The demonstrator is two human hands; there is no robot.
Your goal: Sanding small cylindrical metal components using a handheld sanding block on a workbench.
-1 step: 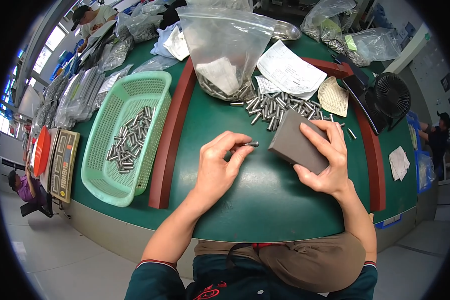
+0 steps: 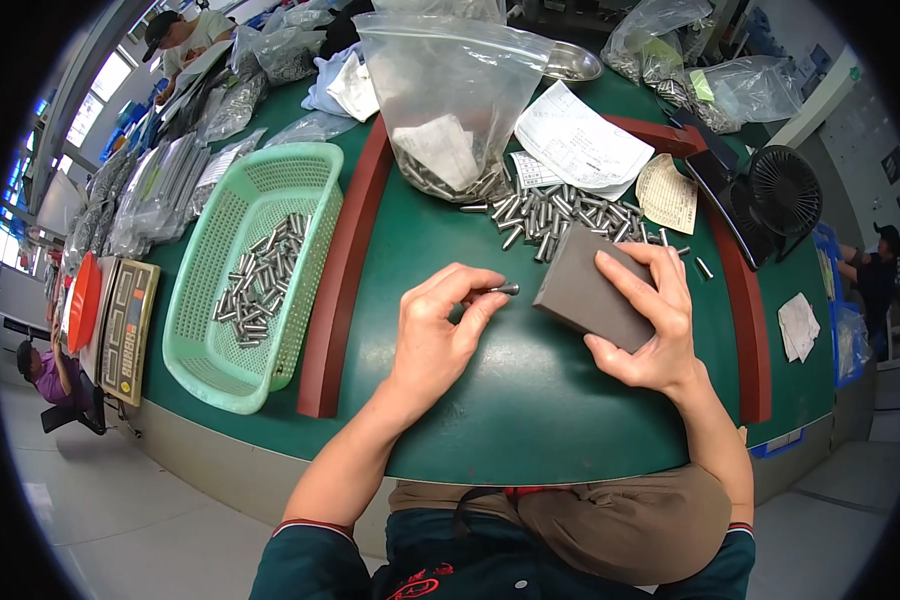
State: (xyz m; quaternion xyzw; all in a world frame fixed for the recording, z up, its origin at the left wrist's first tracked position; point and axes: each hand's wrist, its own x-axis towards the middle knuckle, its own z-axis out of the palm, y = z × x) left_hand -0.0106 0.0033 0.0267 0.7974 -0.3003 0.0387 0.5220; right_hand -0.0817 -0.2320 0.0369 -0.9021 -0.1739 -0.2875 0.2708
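Between thumb and fingertips, my left hand (image 2: pixel 438 325) pinches a small shiny metal pin (image 2: pixel 508 289), its end pointing right. My right hand (image 2: pixel 655 320) is wrapped round a dark grey rectangular block (image 2: pixel 592 292), tilted above the green tabletop. A narrow gap parts the block's left corner from the pin. Behind the block lies a heap of similar metal pins (image 2: pixel 545 218), partly hidden by it. To the left, a light green plastic basket (image 2: pixel 182 345) has many more pins (image 2: pixel 260 285) in it.
Red-brown bars (image 2: pixel 340 300) frame the work area. At the back stand a clear plastic bag (image 2: pixel 450 80) of pins and several papers (image 2: pixel 585 140). A black fan (image 2: pixel 785 190) is at the right, a scale (image 2: pixel 125 340) at the far left. Other people sit farther off.
My right hand and the grey block have shifted very slightly left, toward the pin. The left hand and its pin look almost unmoved.
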